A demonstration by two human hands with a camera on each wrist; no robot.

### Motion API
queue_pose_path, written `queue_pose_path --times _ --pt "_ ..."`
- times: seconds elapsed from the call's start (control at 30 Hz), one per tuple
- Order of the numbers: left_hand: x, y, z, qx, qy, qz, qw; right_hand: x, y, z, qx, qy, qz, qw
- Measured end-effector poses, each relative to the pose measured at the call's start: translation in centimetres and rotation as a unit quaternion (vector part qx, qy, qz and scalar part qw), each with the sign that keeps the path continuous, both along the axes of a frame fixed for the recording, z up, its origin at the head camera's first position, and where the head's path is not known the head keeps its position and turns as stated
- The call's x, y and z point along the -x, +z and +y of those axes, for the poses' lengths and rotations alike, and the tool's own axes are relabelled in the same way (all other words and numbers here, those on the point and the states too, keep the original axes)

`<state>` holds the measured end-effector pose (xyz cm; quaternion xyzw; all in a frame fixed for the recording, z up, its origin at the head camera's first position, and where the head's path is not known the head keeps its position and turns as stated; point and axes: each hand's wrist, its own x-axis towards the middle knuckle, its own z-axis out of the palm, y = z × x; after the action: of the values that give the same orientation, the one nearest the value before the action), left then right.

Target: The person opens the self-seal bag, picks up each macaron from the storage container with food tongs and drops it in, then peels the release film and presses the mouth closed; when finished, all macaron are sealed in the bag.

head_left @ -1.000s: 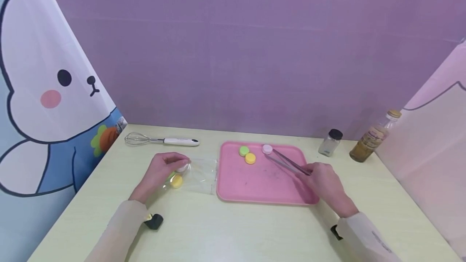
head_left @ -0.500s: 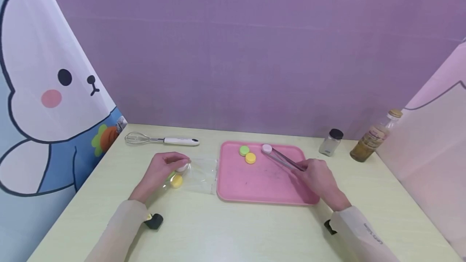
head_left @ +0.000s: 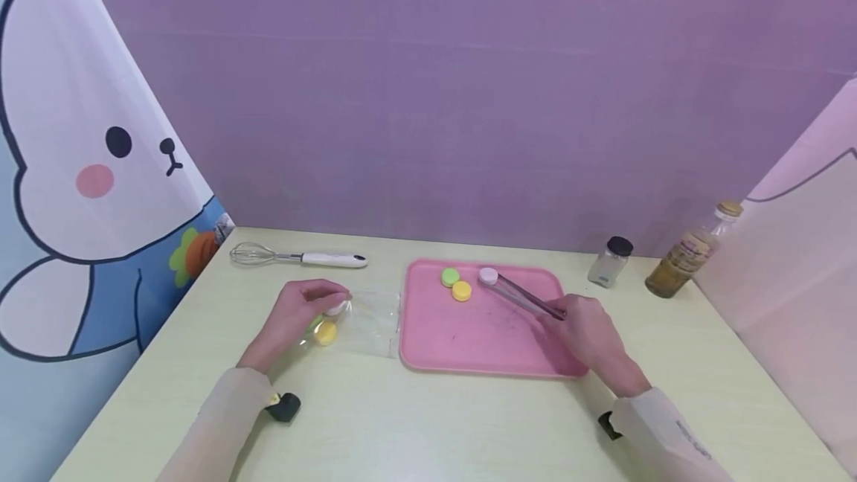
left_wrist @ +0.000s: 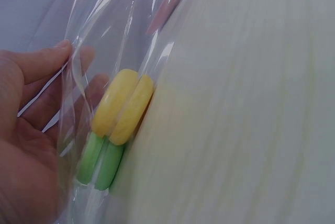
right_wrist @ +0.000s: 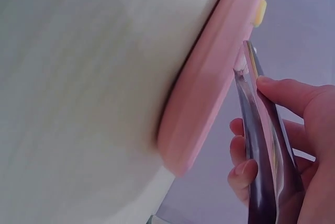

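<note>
My left hand (head_left: 299, 318) pinches the edge of a clear plastic bag (head_left: 371, 324) lying left of the tray. Inside that bag are a yellow macaron (left_wrist: 123, 106), a green macaron (left_wrist: 99, 161) and a whitish one (head_left: 335, 309), partly hidden by my fingers. My right hand (head_left: 589, 329) grips metal tongs (right_wrist: 264, 145). In the head view the tongs' tips lie at a pale pink macaron (head_left: 488, 276) on the pink tray (head_left: 462, 352). Left of it on the tray sit a green macaron (head_left: 450, 277) and a yellow macaron (head_left: 461, 291), close together.
A whisk (head_left: 297, 256) with a white handle lies at the back left. At the back right stand a small black-lidded jar (head_left: 609, 262) and a corked bottle (head_left: 689, 255) with brown liquid. A purple wall (head_left: 428, 95) rises behind the table.
My right hand has moved slightly left, and the tongs' tips have come together about the pale pink macaron, which has shifted slightly left. The left hand and bag have stayed put.
</note>
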<state>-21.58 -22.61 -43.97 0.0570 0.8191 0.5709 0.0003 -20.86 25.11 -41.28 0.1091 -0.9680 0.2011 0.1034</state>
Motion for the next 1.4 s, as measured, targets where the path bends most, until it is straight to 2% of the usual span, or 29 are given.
queue_pose_path --times 0.27,0.57,0.67,0.9,1.07,1.17,1.4 --pt "-0.1 -0.2 -0.2 0.006 0.0 0.0 1.0 -1.2 0.5 -0.6 -0.017 0.038 0.062 0.997" --pt "-0.1 -0.1 -0.3 0.01 0.004 -0.004 0.9999 -2.7 2.1 -2.6 -0.025 0.111 0.081 0.99" --pt "-0.1 0.0 -0.2 0.011 0.006 -0.004 0.9999 -3.1 2.6 -3.5 -0.025 0.127 0.08 0.988" --pt "-0.1 0.1 -0.2 0.011 0.004 0.001 0.9999 -3.6 3.2 -5.8 -0.011 0.139 0.039 0.989" --pt "0.0 0.0 -0.3 0.012 0.005 0.001 0.9999 -3.8 2.9 -7.5 -0.048 0.177 0.085 0.979" --pt "0.0 -0.1 -0.3 0.01 0.004 0.002 0.9999 -3.9 2.7 -8.5 -0.063 0.195 0.092 0.975" --pt "0.1 -0.1 -0.1 0.006 0.001 0.005 1.0 -4.2 2.1 -10.6 -0.06 0.199 0.048 0.977"
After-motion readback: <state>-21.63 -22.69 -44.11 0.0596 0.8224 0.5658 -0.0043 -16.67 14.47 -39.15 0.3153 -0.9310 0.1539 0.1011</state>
